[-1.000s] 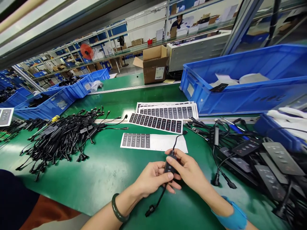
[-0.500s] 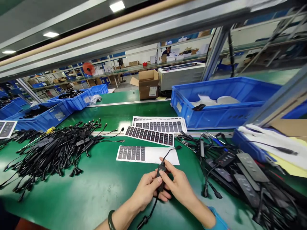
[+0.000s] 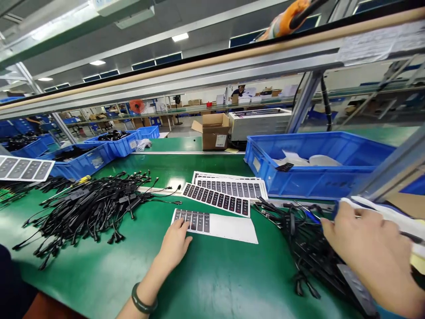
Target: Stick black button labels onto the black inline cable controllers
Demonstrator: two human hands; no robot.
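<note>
My left hand (image 3: 176, 241) lies with fingertips on the dark labels of a partly used label sheet (image 3: 234, 228). Its thumb is apart from the fingers, and nothing shows in its grasp. My right hand (image 3: 372, 252) reaches over the heap of black cables with control boxes (image 3: 310, 241) at the right. The back of that hand faces me, so its curled fingers are mostly hidden; whether they hold anything does not show. Behind the left hand lie more label sheets, one with a row of black labels (image 3: 217, 198) and others (image 3: 232, 186) stacked under it.
A large heap of black cables (image 3: 89, 206) spreads over the green bench at left. A blue bin (image 3: 318, 177) stands behind the right-hand heap; more blue bins (image 3: 79, 159) are at back left. A cardboard box (image 3: 214, 135) stands beyond. Far off, a person (image 3: 238, 91) is at another bench.
My hands have come apart. The small black control box with its cable is no longer between them. The left has moved onto the label sheet, the right over to the right-hand heap. The view has tilted up.
</note>
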